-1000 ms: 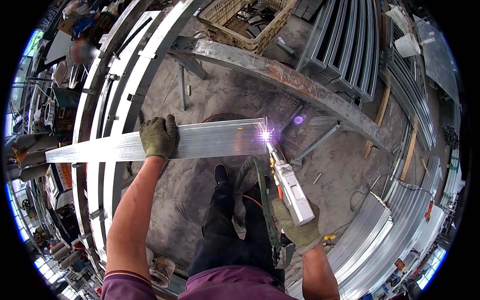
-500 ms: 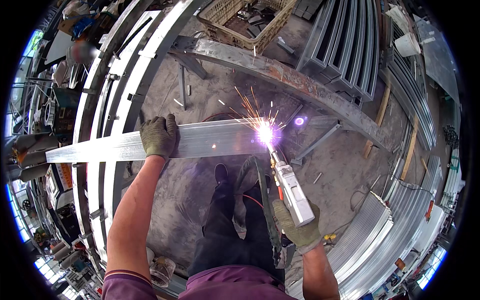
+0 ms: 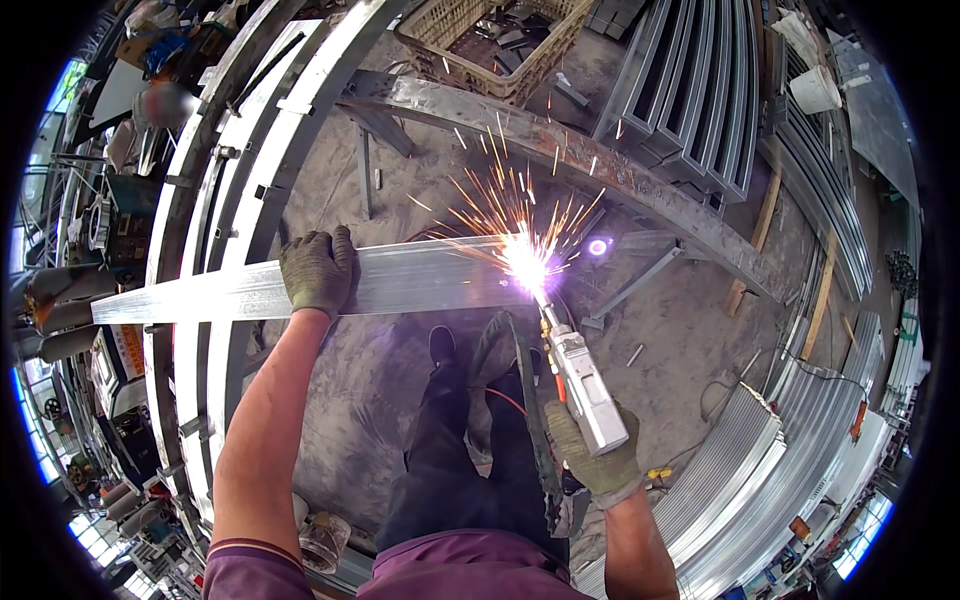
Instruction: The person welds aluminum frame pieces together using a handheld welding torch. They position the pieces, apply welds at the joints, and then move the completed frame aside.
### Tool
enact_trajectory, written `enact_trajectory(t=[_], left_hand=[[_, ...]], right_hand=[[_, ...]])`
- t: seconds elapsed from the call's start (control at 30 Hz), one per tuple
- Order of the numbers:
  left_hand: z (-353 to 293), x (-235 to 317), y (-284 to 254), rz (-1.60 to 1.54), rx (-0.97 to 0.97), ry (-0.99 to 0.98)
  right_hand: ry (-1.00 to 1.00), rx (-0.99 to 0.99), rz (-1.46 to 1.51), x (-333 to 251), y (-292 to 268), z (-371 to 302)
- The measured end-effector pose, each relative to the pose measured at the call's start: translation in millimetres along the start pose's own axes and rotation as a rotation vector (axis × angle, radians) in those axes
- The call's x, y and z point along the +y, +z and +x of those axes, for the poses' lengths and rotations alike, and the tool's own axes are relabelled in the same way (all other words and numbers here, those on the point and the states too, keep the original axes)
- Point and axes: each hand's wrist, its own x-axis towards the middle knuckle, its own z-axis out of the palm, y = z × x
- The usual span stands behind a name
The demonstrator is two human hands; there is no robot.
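Observation:
A long, bright metal profile [image 3: 430, 280] lies crosswise in front of me, its left part over the steel rails. My left hand [image 3: 318, 272], in an olive work glove, is wrapped over it with the fingers at its far edge. In my gloved right hand [image 3: 597, 455] is a silver welding gun [image 3: 585, 385], closed about its lower end and pointing up and to the left. At the profile's right end the nozzle meets a white-violet glare with orange sparks [image 3: 515, 205]. The glare hides the tip and the spot it works on.
Steel rails [image 3: 262, 190] run along my left. A rusty beam [image 3: 560, 145] crosses beyond the profile, with a plastic crate [image 3: 430, 55] of metal offcuts behind it. Stacked metal profiles [image 3: 690, 100] stand far right, and more sheets [image 3: 720, 470] lie near right. A dark hose cover [image 3: 535, 420] hangs by my legs.
The spray of sparks has grown wider and taller, and the glare has shifted very slightly left. Both hands and the profile stay nearly in place.

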Motion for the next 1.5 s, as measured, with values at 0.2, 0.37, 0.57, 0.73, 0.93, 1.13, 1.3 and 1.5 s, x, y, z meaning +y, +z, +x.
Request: enact_trajectory(t=[0.2,0.37,0.57,0.73,0.93,1.13,1.3,1.5], left_hand=[[-1,-2,5,-0.006,0.082,0.036],[-1,-8,9,-0.008,0.110,0.062],[0,-5,8,-0.018,0.096,0.055],[-1,-7,10,0.019,0.046,0.030],[-1,-6,8,0.025,0.046,0.032],[-1,-11,12,0.031,0.042,0.033],[-2,-12,14,0.011,0.113,0.074],[-1,-8,9,0.022,0.029,0.025]], right_hand=[[-0.008,0.002,0.037,0,0,-2],[0.322,-0.039,0.250,-14,-4,-7],[0.215,0.016,0.265,-17,-16,-10],[0.243,0.010,0.293,-3,-10,-6],[0.192,0.016,0.290,1,-7,-5],[0.256,0.009,0.344,-4,-8,-1],[0.191,0.006,0.294,0,-6,0],[0.227,0.013,0.338,0,-5,0]])
